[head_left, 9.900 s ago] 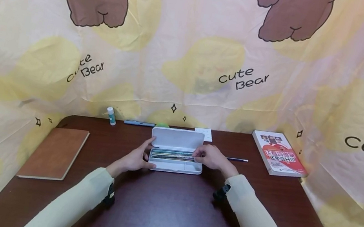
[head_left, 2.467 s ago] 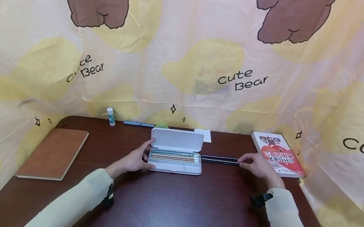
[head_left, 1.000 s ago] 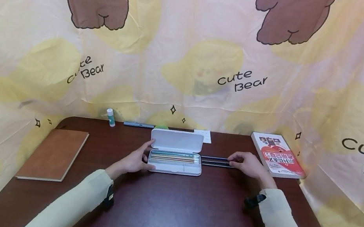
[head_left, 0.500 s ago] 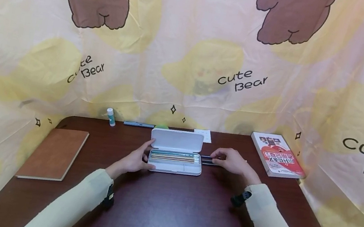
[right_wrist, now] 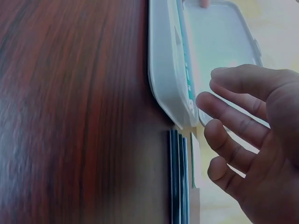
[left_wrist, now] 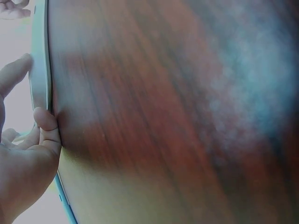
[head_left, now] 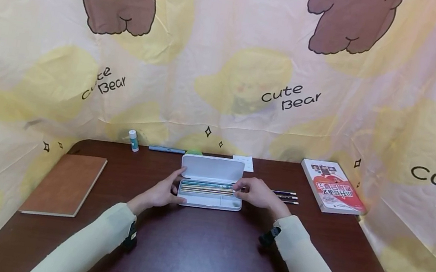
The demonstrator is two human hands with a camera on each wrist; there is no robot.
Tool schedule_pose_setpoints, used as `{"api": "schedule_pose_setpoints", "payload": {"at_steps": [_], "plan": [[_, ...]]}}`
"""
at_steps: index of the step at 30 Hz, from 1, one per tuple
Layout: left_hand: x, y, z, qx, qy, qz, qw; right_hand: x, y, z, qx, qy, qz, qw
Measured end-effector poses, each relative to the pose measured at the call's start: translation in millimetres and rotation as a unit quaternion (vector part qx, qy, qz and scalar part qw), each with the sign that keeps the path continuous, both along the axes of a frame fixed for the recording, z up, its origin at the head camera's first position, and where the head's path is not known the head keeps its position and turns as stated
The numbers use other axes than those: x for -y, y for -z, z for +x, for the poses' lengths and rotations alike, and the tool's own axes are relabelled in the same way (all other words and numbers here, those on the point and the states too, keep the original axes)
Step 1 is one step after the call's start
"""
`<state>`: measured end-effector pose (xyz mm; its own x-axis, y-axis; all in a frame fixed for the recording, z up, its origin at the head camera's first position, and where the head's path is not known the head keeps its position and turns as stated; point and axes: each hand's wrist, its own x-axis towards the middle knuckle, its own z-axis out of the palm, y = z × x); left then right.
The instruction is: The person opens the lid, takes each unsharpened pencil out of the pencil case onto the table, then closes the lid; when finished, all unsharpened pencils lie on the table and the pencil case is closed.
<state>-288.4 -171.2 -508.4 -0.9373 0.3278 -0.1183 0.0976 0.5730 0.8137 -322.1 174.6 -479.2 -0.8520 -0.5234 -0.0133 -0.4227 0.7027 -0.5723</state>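
1. The white pencil case lies on the table, midway between its left and right edges and nearer the far edge than the near one. Its lid is raised, leaning up on the far side.
2. The left hand grips the case's left end, thumb at the near corner and the other fingers toward the hinge.
3. The right hand is over the case's right end, fingers loosely bent and slightly apart; the right wrist view shows nothing between them.
4. Inside the case, a row of pencils fills the long rear compartment; a low divider splits the front compartment toward its right end.
5. Three dark pencils lie side by side on the table just beyond the case's right end, partly hidden behind the right hand in the head view, their white-tipped ends toward the table's right edge.
6. Along the far edge, from left to right, are an upright glue stick, a blue pen, a green object mostly hidden by the lid, and a white paper.
7. A brown notebook lies by the left edge; a red-and-white book lies at the far right corner.
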Motion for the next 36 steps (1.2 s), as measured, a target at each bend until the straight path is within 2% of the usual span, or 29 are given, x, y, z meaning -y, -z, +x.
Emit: {"api": "schedule_pose_setpoints", "payload": {"at_steps": [8,23,36], "plan": [[-0.8,-0.8,-0.1,-0.004,-0.001,-0.007,1.0000,10.6,8.4,-6.2,-0.007,0.008,0.035,0.999],[0.8,1.1,-1.0,0.007,0.000,0.000,1.0000,20.7,6.6,-6.3,0.008,-0.003,0.070,0.997],[-0.4,-1.4,-0.2,0.003,-0.001,-0.001,1.0000,23.5,6.7,-5.4,-0.005,-0.015,0.076,0.997]]}}
